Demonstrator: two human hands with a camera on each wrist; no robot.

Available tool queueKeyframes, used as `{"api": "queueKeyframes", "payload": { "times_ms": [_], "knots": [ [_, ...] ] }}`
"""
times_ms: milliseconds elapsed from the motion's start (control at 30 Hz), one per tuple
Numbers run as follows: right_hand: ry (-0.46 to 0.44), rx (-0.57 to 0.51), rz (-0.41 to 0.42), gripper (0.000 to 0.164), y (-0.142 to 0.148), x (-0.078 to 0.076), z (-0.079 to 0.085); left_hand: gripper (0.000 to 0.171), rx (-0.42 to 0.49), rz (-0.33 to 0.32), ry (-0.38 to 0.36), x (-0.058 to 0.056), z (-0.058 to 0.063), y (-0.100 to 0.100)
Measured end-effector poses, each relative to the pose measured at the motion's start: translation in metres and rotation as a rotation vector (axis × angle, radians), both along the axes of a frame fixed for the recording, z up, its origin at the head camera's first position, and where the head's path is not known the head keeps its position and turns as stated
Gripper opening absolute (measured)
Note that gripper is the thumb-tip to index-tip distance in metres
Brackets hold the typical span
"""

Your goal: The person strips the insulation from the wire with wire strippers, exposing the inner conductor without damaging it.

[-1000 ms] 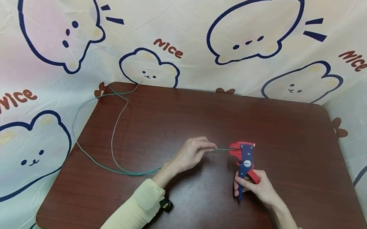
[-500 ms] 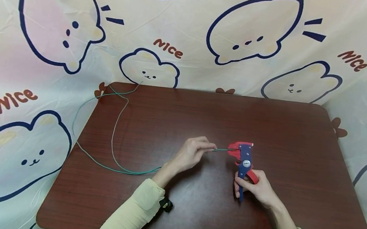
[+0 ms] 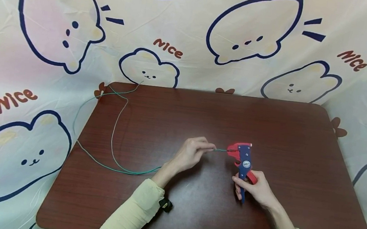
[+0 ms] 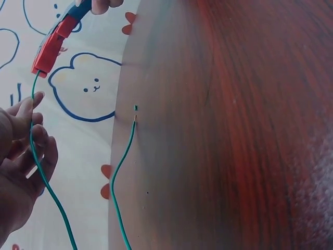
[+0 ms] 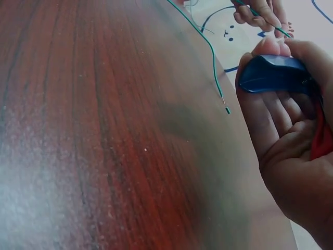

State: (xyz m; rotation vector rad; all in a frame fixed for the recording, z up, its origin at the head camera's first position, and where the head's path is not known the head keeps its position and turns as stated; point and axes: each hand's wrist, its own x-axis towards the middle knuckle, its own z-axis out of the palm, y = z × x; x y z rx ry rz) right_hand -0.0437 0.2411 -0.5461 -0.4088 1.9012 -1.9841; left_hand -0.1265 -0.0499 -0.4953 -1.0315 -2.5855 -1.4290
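Over a dark red-brown bench [image 3: 287, 130], the left hand [image 3: 193, 153] pinches a green wire [image 3: 221, 150] between thumb and fingers, close to where the wire meets a red and blue wire stripper [image 3: 243, 161]. The right hand [image 3: 258, 189] grips that tool, its fingers curled round the blue handle [image 5: 276, 74], with the red handle [image 5: 323, 138] against the palm side. The stripper's red head faces the left hand, its handles running back toward the person. The wire reaches the front of this head, and a short stretch shows between the left fingers and the tool; whether the jaws bite on it cannot be told.

On the far side of the left hand from the tool, green wire trails across the bench in wide curves, one loop passing beyond the left edge. A loose wire end [image 4: 117, 174] lies on the bench with its copper tip bare, and a tiny green offcut [image 4: 136, 108] sits just beyond that tip, apart from it.

Both arms wear pale yellow-green sleeves [image 3: 133, 209], with a black device [image 3: 165, 205] at each wrist. Behind the bench hangs a pale cloth [image 3: 193, 25] printed with outlined bears and the word "Nice"
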Motion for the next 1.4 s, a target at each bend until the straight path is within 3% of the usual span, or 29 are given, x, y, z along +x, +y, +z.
{"api": "queueKeyframes", "payload": {
  "times_ms": [300,533,667,900,1400],
  "knots": [
    [0.006,0.032,-0.068,0.016,-0.007,0.005,-0.002,0.016,-0.011,-0.007,-0.011,0.0,-0.002,0.0],
    [-0.013,0.056,-0.213,0.021,-0.015,0.004,-0.004,0.016,-0.023,-0.008,-0.016,-0.001,-0.005,0.0],
    [0.013,0.061,-0.21,0.02,-0.016,0.002,-0.003,0.015,0.004,0.006,-0.023,-0.002,-0.003,-0.001],
    [0.014,0.054,-0.192,0.022,-0.016,0.002,-0.005,0.017,-0.031,-0.01,-0.036,-0.002,-0.006,-0.002],
    [0.004,0.055,-0.218,0.019,-0.016,0.002,-0.005,0.016,-0.017,-0.002,-0.004,-0.002,-0.003,-0.002]
  ]
}}
